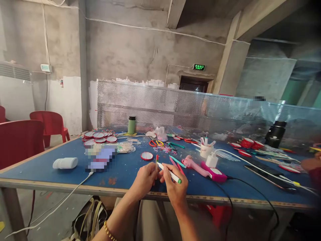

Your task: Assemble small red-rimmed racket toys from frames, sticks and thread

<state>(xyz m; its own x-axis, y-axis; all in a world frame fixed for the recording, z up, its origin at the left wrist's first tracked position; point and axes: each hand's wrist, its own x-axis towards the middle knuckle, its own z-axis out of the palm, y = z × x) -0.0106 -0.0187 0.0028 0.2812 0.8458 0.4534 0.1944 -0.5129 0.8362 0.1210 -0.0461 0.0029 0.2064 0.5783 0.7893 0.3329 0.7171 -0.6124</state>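
A small red-tipped stick is held upright at the near edge of the blue table, pinched between the thumb and fingers of the left hand; the other left fingers are seen folded inward, partly hidden. A white marker with a green end is pinched between the thumb and fingers of the right hand, its tip pointed at the stick; whether the two are touching cannot be told.

With the hands taken as the centre of the clock and twelve straight across the table, a red-rimmed disc is seen near them at eleven o'clock, and a pile of similar discs farther off at ten. A white bottle is laid on its side at nine. At twelve, yellow-handled pliers are found among small scattered pieces. A pink glue gun is placed at two, with a white cup filled with pens behind it. Another person's hand is glimpsed at three, by the picture's edge.
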